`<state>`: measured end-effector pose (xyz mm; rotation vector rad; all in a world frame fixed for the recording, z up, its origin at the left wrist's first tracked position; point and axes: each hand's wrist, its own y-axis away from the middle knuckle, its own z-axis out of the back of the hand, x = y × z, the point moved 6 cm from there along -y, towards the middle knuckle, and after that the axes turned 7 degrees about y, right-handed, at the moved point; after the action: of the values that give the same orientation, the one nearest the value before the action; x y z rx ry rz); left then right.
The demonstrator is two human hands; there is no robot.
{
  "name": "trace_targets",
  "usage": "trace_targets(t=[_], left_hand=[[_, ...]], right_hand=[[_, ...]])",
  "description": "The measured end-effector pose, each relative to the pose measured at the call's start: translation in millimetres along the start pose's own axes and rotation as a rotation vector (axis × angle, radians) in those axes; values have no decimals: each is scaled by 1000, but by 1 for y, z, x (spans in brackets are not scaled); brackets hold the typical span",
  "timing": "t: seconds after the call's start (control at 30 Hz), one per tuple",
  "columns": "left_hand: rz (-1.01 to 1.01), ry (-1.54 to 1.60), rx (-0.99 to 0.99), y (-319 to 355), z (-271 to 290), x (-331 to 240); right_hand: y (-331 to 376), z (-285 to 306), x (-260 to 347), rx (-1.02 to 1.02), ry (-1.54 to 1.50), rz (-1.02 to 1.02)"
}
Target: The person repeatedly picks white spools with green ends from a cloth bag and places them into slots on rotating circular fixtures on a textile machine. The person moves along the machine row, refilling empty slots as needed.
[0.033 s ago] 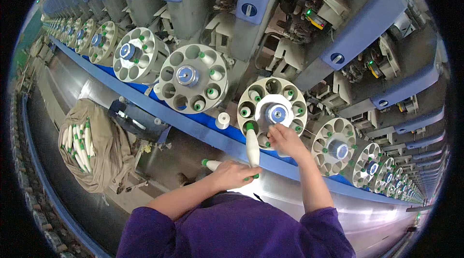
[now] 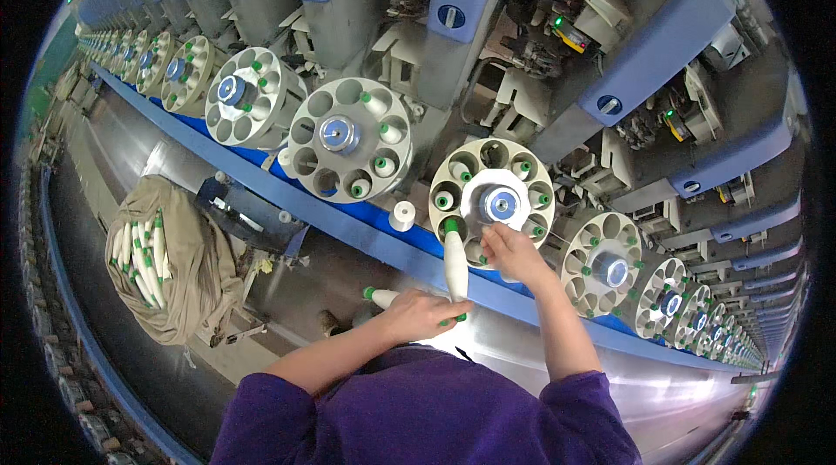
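My left hand (image 2: 420, 315) is closed around the lower green end of a white yarn bobbin (image 2: 455, 265). This bobbin stands nearly upright, its upper green tip at the front-left pocket of a round cream bobbin magazine (image 2: 438, 171). A second white bobbin (image 2: 381, 296) with a green tip sticks out to the left from the same hand, partly hidden by it. Over the front of the magazine, my right hand (image 2: 514, 254) has its fingertips pinched together beside the blue-and-silver hub (image 2: 502, 205). Any thread between those fingertips is too fine to make out. Several other pockets hold bobbins.
A similar magazine (image 2: 302, 171) stands to the left, another (image 2: 570, 263) to the right, in a long row. A white cone (image 2: 402, 216) sits between two magazines on the blue rail. At left, a beige cloth sack (image 2: 205, 278) holds several bobbins. Blue-grey machine panels (image 2: 649, 47) rise behind.
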<state>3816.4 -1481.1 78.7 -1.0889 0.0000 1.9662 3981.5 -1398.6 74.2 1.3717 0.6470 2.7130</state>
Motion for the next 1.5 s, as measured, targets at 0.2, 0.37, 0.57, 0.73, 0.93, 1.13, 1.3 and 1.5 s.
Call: trace_targets(t=[0.2, 0.37, 0.57, 0.73, 0.93, 1.13, 1.3, 1.5], left_hand=[[67, -55, 34, 12, -14, 2], [53, -30, 23, 15, -21, 2], [57, 15, 44, 12, -25, 6], [226, 109, -35, -3, -10, 23], [471, 410, -279, -7, 38, 47], [700, 1154, -779, 8, 111, 95], [596, 1429, -1028, 27, 176, 106], [481, 1378, -1484, 126, 278, 131]], right_hand=[[-14, -23, 9, -58, 486, 97], [-27, -46, 24, -29, 817, 156], [-20, -38, 12, -8, 644, 228], [9, -1, 13, 157, -385, -103], [30, 115, 62, -548, -721, 414], [-29, 64, 56, -674, 688, 100], [-26, -90, 146, -54, 113, 516], [-10, -202, 173, 676, -160, 118]])
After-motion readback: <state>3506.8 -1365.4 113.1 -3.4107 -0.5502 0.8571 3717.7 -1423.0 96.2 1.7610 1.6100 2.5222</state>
